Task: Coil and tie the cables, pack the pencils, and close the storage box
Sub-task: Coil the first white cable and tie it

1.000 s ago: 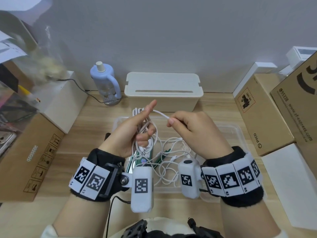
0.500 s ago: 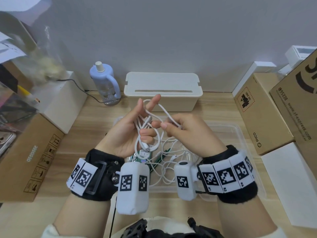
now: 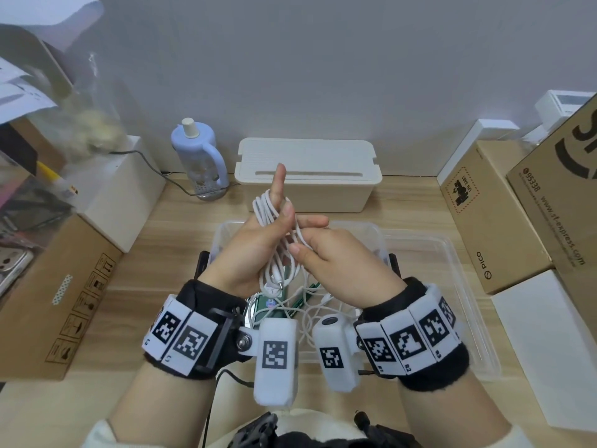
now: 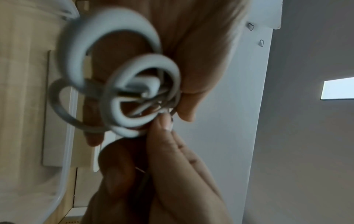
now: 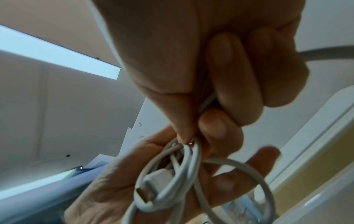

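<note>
A white cable [image 3: 266,210] is coiled in long loops round my left hand [image 3: 258,240], whose index finger points up while the thumb presses the loops. My right hand [image 3: 310,240] pinches a strand of the same cable just beside the coil. In the left wrist view the coil [image 4: 122,94] hangs blurred before the palm. The right wrist view shows the cable's plug [image 5: 145,192] inside the loops. Below both hands the clear storage box [image 3: 381,234] holds another loose white cable [image 3: 310,315] and green pencils [image 3: 303,299].
A cream lidded box [image 3: 307,176] and a blue bottle [image 3: 200,156] stand at the back by the wall. Cardboard boxes flank the desk on the left [image 3: 55,302] and right [image 3: 491,215]. The box's clear lid [image 3: 452,286] lies right of it.
My right hand has come down and in from a stretched strand to the side of the coil. Another loop lies round my left hand, whose index finger now stands upright.
</note>
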Demonstrator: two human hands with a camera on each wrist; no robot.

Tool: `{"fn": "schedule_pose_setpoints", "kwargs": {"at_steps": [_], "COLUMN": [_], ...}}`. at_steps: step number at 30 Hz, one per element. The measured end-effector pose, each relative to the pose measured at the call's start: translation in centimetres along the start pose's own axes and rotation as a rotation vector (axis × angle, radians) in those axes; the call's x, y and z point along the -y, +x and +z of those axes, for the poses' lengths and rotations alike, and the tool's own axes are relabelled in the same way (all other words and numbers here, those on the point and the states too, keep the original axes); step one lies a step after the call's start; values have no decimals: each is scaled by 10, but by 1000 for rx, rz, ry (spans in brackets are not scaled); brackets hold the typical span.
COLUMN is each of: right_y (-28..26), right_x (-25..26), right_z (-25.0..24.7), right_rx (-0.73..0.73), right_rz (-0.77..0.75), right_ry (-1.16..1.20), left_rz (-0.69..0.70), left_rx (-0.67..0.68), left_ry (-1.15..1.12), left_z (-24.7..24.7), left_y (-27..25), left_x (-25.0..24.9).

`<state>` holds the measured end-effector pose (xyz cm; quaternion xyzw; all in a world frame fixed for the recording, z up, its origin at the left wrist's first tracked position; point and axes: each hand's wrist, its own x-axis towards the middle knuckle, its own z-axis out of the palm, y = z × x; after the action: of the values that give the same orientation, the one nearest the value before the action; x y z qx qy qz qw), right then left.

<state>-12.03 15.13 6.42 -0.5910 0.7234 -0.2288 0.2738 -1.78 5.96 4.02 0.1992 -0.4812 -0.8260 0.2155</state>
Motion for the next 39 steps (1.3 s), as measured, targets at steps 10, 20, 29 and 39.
{"fn": "schedule_pose_setpoints", "kwargs": {"at_steps": [10, 20, 29, 39], "right_y": [-11, -3, -2, 9], "right_x": [20, -28, -28, -35], "right_z": [-9, -9, -31, -26], "right_rx": [72, 139, -149, -281], "right_rz": [-173, 48, -186, -68], "right_ry": [109, 233, 198, 425], "left_rz": [256, 101, -257, -453], "left_rx": [-398, 21, 245, 688], "left_ry": [-95, -517, 7, 159], "left_z": [0, -3, -9, -7], "left_y": [15, 4, 2, -8], "left_x": [5, -14, 6, 3]}}
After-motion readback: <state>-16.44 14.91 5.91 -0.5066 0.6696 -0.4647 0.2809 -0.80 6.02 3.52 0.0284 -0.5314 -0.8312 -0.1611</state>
